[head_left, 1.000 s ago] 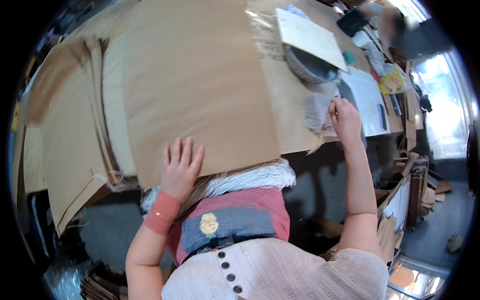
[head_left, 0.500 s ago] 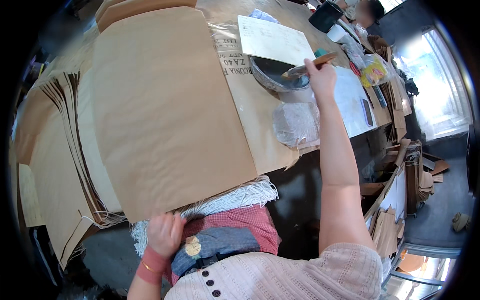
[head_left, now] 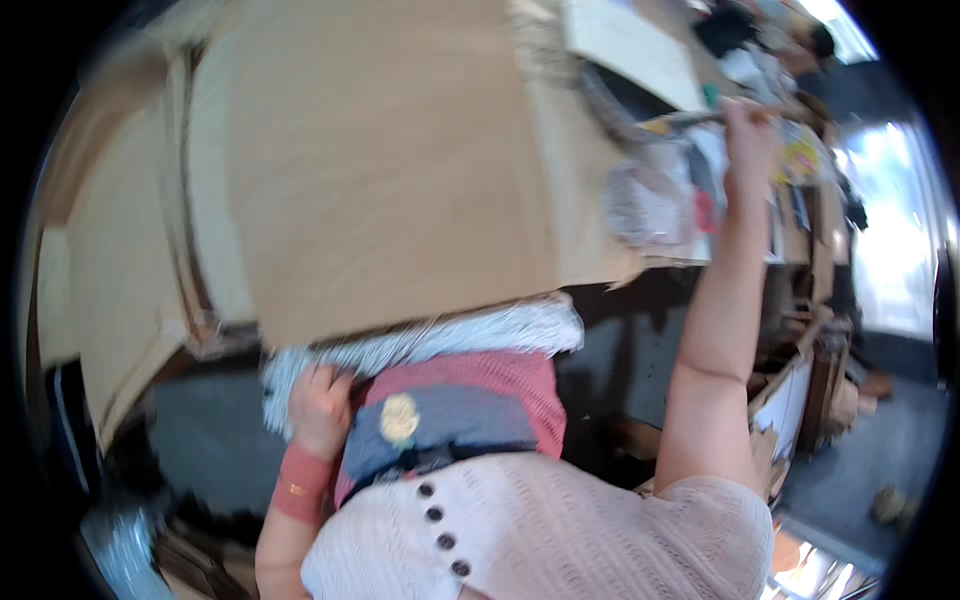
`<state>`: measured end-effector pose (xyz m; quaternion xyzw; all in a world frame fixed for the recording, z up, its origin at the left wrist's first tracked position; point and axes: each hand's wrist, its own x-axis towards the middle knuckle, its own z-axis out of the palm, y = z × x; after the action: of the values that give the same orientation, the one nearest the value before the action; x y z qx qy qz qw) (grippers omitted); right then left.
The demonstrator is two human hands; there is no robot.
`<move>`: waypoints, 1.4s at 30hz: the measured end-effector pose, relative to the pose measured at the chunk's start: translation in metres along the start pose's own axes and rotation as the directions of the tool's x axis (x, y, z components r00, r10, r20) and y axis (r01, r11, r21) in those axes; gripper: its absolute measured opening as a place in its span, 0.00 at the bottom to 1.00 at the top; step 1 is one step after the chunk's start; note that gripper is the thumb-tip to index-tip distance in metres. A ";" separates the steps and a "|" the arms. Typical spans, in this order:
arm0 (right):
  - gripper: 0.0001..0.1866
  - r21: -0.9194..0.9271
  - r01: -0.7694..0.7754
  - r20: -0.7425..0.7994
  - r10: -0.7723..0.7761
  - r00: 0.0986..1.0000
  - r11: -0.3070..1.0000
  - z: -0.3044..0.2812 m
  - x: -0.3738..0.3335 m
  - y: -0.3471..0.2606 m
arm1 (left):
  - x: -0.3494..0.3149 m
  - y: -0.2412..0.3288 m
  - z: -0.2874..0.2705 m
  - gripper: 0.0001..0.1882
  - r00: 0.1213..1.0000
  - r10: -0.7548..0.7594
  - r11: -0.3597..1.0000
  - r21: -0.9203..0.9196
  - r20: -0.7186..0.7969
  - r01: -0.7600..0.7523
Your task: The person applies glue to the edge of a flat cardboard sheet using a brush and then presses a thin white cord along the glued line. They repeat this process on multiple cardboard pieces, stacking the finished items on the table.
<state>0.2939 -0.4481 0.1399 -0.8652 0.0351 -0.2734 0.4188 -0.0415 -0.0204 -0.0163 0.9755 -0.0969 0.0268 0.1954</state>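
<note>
My right hand [head_left: 748,140] reaches out to the far right, closed round the wooden handle of a brush [head_left: 690,121]. The brush lies nearly level, its tip over the rim of a round bowl [head_left: 605,108] with dark insides, partly covered by a white board [head_left: 635,50]. My left hand [head_left: 322,408] is low at the left, fingers curled against a bundle of white strings [head_left: 450,332] on my lap. Whatever those fingers hold is hidden. Beyond the strings, a large sheet of brown paper [head_left: 390,170] lies flat on the table. Blur softens the whole view.
A clear plastic bag or wrap [head_left: 645,205] lies right of the paper, near the table edge. Folded brown paper pieces [head_left: 120,230] are stacked at the left. Several packages clutter the far right, near a bright window [head_left: 885,220].
The view has shifted, so the table appears higher and further right. The brush has turned more level, its tip now at the bowl's near rim. My left hand stays by the strings.
</note>
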 end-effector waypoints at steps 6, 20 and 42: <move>0.10 0.510 0.022 0.413 -0.267 0.871 0.860 0.039 -0.212 -0.092 | -0.016 0.016 -0.042 0.04 0.937 -0.296 0.618 -0.712 0.184 0.335; 0.08 0.455 0.425 0.681 -0.613 0.400 0.783 0.117 -0.269 -0.155 | 0.022 -0.020 -0.027 0.02 0.987 -0.104 0.968 0.214 -0.124 0.129; 0.11 -0.206 0.291 0.479 -0.163 0.863 0.934 0.066 -0.228 -0.065 | 0.034 -0.020 -0.029 0.02 0.994 -0.108 0.955 0.277 -0.005 0.105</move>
<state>0.1227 -0.2934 0.0545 -0.9519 -0.1297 -0.1042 0.2572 -0.0049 0.0031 0.0058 0.9972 -0.0407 0.0245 0.0580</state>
